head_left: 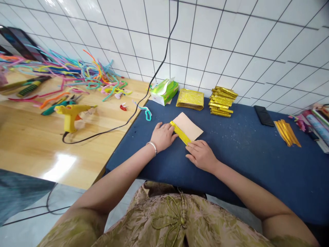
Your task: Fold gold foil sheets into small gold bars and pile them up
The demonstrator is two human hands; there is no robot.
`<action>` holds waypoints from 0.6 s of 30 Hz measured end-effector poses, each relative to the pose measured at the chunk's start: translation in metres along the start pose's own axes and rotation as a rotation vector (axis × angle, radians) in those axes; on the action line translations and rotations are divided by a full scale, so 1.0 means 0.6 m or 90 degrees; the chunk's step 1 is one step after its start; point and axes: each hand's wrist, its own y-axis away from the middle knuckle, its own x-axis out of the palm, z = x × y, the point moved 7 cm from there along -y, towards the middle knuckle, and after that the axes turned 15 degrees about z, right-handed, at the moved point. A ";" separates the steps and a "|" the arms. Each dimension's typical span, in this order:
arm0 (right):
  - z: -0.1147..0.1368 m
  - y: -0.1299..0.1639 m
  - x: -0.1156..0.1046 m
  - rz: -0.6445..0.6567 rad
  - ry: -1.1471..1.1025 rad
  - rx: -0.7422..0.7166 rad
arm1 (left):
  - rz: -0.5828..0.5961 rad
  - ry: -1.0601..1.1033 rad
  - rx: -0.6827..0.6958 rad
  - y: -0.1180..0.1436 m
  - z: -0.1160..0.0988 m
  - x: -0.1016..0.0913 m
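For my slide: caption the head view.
Both hands, left hand and right hand, press a gold-edged paper sheet on a blue table.

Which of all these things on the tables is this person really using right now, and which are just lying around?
In use: left hand and right hand, both pressing the gold paper sheet being rolled up on the blue table.

Lying about: gold paper stacks, finished gold strips, tissue box, yellow glue gun, pipe cleaners, black phone.
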 end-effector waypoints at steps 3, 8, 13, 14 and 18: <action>0.029 -0.005 0.007 0.014 -0.038 -0.073 | 0.008 0.022 0.004 -0.023 0.007 0.009; 0.037 -0.002 -0.006 0.020 -0.079 -0.137 | 0.104 0.057 0.132 -0.071 0.022 0.031; -0.040 -0.011 -0.058 -0.037 -0.093 -0.060 | 0.276 0.052 0.272 -0.160 0.046 0.037; -0.067 -0.017 -0.064 -0.035 -0.090 -0.026 | 0.303 0.040 0.296 -0.181 0.046 0.035; -0.183 -0.054 -0.058 0.009 -0.063 0.106 | 0.339 -0.026 0.332 -0.260 0.032 0.020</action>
